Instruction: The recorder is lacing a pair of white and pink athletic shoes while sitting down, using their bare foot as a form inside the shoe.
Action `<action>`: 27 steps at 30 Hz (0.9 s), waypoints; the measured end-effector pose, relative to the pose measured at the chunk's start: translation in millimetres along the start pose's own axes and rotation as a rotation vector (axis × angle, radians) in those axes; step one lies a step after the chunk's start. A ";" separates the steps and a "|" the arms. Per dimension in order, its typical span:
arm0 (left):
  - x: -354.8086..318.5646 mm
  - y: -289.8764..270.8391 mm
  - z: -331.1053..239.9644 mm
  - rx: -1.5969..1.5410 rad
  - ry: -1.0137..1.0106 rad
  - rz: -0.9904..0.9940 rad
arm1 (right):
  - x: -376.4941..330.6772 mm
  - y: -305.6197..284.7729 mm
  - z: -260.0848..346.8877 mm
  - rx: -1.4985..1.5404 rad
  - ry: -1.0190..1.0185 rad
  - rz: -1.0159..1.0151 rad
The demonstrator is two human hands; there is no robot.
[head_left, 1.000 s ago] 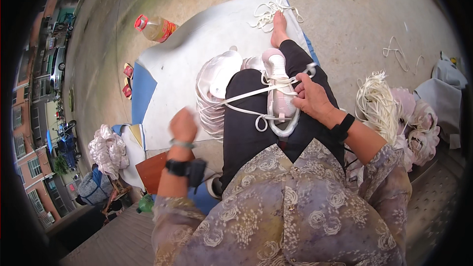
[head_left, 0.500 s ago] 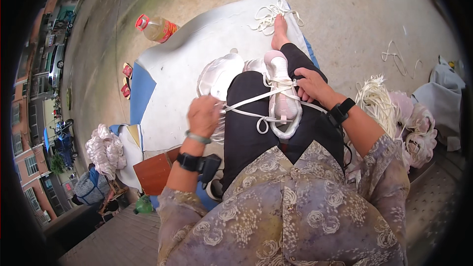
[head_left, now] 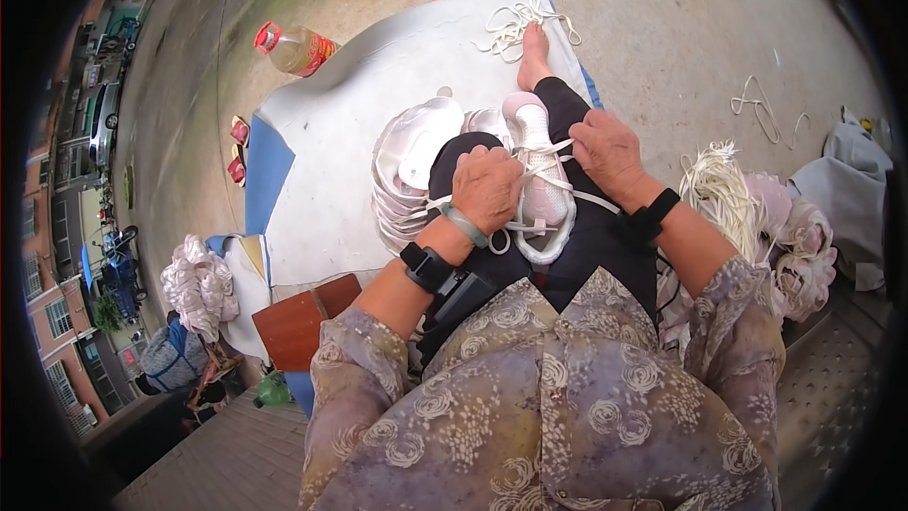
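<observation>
lacing seems in hand: the right hand (head_left: 605,155) pinches white lace (head_left: 556,147) beside the shoe upper (head_left: 546,204) on the lap (head_left: 605,251); the left hand (head_left: 486,191) curls closed, apparently on lace too; next pull calls for even tension.

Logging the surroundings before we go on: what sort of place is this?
Probably an outdoor paved yard used as an informal workspace: concrete ground, buildings off to the left, and a bundle of white laces to the right of the pale shoe.
</observation>
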State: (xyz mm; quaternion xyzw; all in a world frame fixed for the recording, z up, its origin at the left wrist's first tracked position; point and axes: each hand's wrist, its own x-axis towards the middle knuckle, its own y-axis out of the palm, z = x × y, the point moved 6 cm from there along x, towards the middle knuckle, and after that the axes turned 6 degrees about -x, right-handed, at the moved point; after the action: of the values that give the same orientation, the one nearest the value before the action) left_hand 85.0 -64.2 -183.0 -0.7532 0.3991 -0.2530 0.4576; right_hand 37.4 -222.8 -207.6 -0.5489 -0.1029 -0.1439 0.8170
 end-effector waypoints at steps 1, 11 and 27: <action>0.1 -0.4 -1.8 -0.034 0.000 -0.002 | 2.6 -3.4 -1.0 0.000 0.001 -0.001; -14.0 -6.7 -0.2 -0.245 -0.089 0.069 | -6.2 12.6 -25.8 0.110 0.281 0.306; -92.3 -10.4 10.5 -0.924 -0.531 0.635 | -15.8 14.6 6.6 0.355 0.415 0.335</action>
State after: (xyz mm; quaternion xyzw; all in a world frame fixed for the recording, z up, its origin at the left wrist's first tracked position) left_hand 45.5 20.5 -180.0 -0.7554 0.5445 0.2902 0.2208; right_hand 27.5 -209.6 -223.0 -0.3661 0.1343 -0.0960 0.9158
